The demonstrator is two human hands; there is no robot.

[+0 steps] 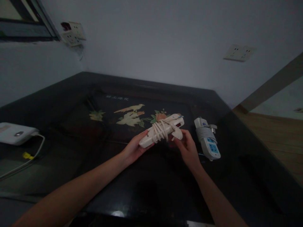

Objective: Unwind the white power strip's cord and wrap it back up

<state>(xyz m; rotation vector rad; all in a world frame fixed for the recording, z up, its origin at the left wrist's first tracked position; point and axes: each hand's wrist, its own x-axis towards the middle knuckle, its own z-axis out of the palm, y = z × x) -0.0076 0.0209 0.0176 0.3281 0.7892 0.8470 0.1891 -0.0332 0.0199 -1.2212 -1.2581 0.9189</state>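
Note:
Above the dark tabletop I hold a white power strip (148,139) with its own cord (159,131) wound around the middle. My left hand (134,148) is closed around the strip's near left end. The fingers of my right hand (187,148) pinch the cord's white plug (177,133) by the strip's right end, next to a small dark red switch (178,125). To the right lies a second power strip (211,149) with blue socket faces, its grey cord (205,133) wrapped around it.
The glossy black table (132,195) carries a painted bird-and-flower design (130,119). At the left sits a white box-shaped device (16,133) with a cable (39,151) and a yellow tag (27,155). Wall sockets (239,52) are behind, with a wooden floor (274,135) at right.

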